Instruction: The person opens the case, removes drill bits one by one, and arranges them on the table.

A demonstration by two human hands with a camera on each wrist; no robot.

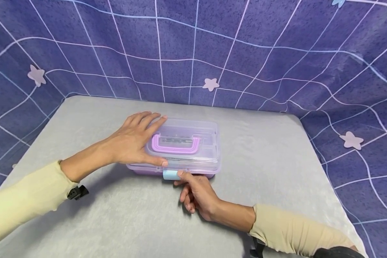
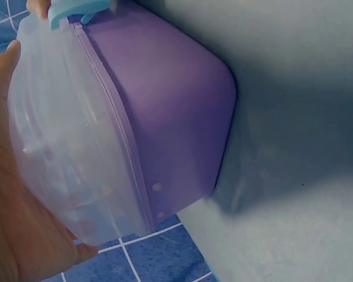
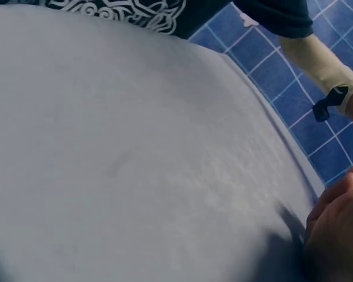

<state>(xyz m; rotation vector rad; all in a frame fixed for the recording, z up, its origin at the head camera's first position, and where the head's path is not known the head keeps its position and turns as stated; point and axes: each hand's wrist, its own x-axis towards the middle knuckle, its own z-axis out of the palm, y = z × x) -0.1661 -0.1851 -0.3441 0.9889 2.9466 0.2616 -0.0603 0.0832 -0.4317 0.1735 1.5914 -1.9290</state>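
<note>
A storage box (image 1: 209, 147) with a clear lid (image 2: 65, 135) and a purple base (image 2: 170, 100) stands on the table, lid down. Folded flat on its top is a pink-purple handle (image 1: 175, 150). My left hand (image 1: 132, 141) rests over the lid's left part, fingers spread toward the back and thumb along the front edge. At the front middle, my right hand (image 1: 201, 195) pinches a light blue latch (image 1: 170, 175) with the thumb on it and a finger below; the other fingers are curled. Blurry small contents show through the lid.
A pale grey cloth covers the table (image 1: 264, 154). Behind and at both sides hangs a blue curtain (image 1: 180, 46) with a grid and star pattern. Black straps with small devices (image 1: 78, 192) sit at the sleeve cuffs.
</note>
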